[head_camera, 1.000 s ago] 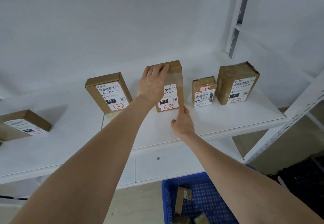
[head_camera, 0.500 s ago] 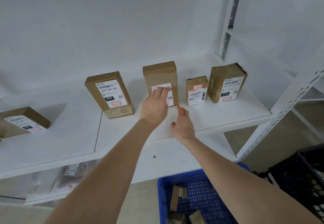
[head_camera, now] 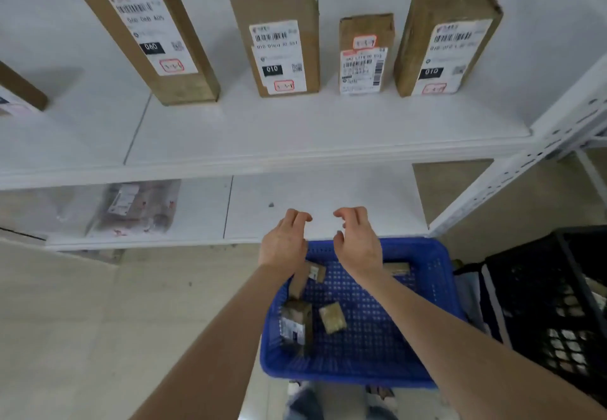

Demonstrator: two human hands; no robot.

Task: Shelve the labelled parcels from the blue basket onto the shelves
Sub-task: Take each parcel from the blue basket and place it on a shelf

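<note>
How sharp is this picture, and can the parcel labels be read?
Head view: blurred throughout; on the tall brown cardboard parcel the large 010 reads, fine print doesn't. Head view: soft even light, no glare; the white metal shelf edge bows slightly.

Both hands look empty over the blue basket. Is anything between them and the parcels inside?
Nothing visible. The left hand and right hand hang above the far rim of the open-topped blue basket, and the parcels lie uncovered inside it; the arms merely hide parts of two from view.
</note>
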